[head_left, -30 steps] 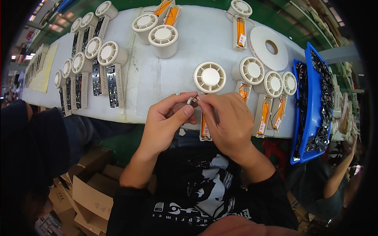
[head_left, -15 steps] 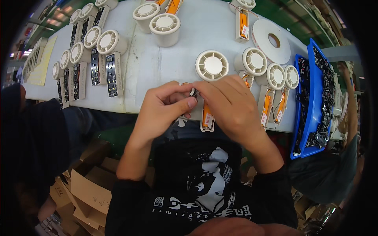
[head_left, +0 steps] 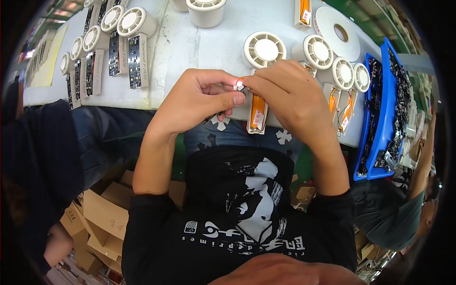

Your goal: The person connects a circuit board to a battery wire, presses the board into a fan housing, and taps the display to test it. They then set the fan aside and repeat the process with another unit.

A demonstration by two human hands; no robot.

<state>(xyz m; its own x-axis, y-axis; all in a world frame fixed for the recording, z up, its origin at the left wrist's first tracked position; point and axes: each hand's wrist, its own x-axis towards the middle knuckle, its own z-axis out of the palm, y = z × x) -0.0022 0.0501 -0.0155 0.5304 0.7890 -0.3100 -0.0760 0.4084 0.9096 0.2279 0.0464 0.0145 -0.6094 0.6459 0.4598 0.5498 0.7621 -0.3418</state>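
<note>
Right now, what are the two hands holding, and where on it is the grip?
Both the left hand and the right hand pinch one small silver-and-white part between fingertips, one from each side. What kind of part it is cannot be told.

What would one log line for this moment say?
left hand: pinching small part | right hand: pinching same part | under hands: cream fan unit

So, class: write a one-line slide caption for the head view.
Both hands, left and right, pinch a small part above a cream fan housing on the white table.
</note>
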